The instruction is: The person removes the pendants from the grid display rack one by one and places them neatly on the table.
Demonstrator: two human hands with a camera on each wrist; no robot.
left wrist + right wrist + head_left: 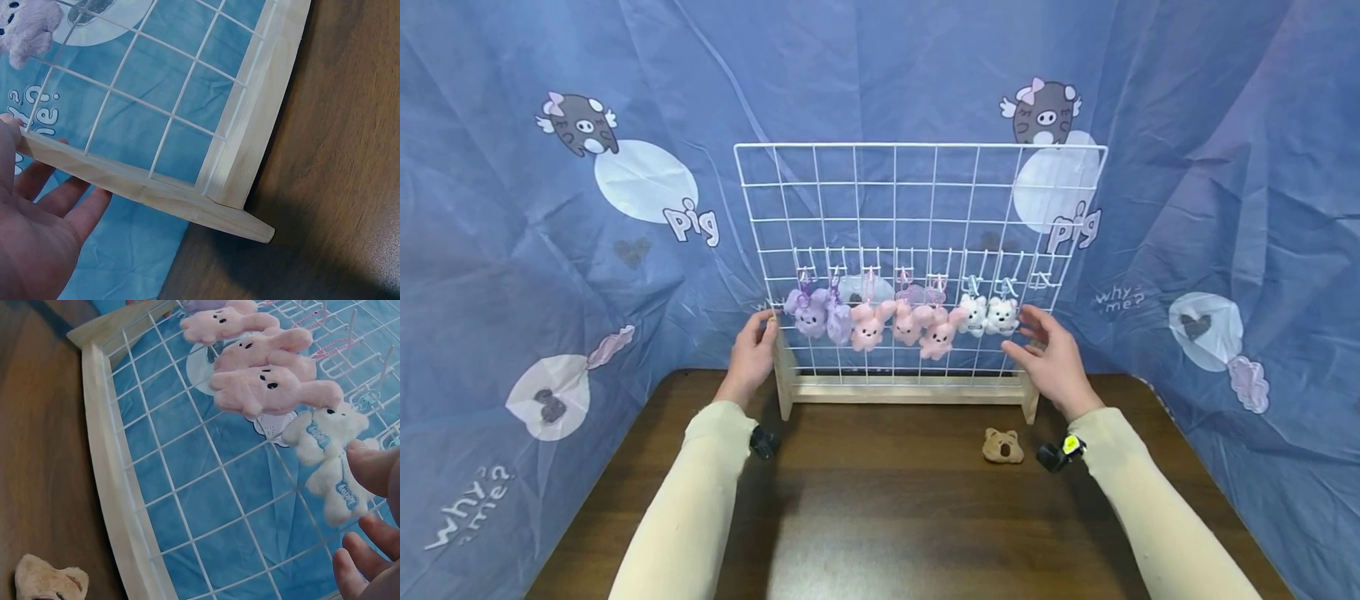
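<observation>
A white wire grid rack (895, 183) stands upright in a pale wooden stand (910, 389). From its hooks hang two purple plush keychains (809, 317), three pink bunny plush keychains (868, 327) and two white bear plush keychains (1002, 317). My left hand (752, 350) grips the stand's left wooden post (119, 178), thumb on one side and fingers on the other. At the rack's right end, my right hand (1058, 364) is beside the outer white bear, thumb and fingers spread apart. In the right wrist view its thumb overlaps that bear; whether they touch, I cannot tell.
A brown plush bear head (1003, 447) lies on the dark wooden table (880, 508), in front of the stand's right foot. An unused hook (1041, 282) sits at the right of the row. Blue printed cloth (880, 75) surrounds the table's back and sides.
</observation>
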